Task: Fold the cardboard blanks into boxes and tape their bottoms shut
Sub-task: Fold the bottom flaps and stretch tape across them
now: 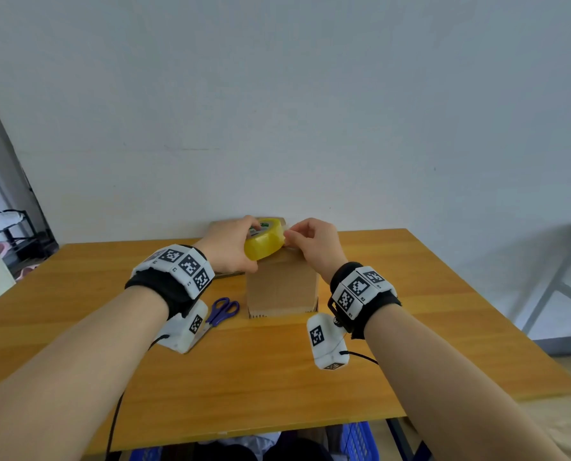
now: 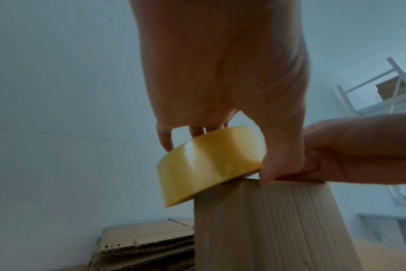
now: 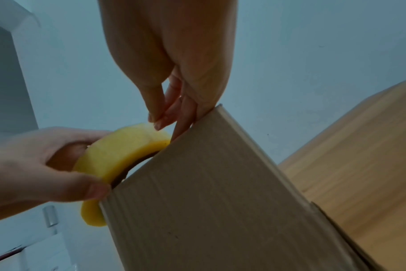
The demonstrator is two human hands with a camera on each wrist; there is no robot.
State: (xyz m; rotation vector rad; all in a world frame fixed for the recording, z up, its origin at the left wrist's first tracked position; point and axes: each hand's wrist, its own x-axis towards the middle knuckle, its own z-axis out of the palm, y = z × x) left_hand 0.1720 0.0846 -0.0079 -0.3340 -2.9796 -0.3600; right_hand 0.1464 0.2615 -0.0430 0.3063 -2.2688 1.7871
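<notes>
Your left hand (image 1: 234, 247) grips the yellow tape roll (image 1: 265, 239), fingers curled over its top and thumb under its near side, tilting it against the upper left edge of the cardboard box (image 1: 282, 284). Your right hand (image 1: 314, 244) pinches at the roll's right side with thumb and fingertips, right at the box top; whether it has the tape end you cannot tell. The box stands upright near the table's (image 1: 277, 377) far edge, flat blanks (image 2: 146, 240) stacked behind it on the left, purple scissors (image 1: 222, 311) just beside its left.
</notes>
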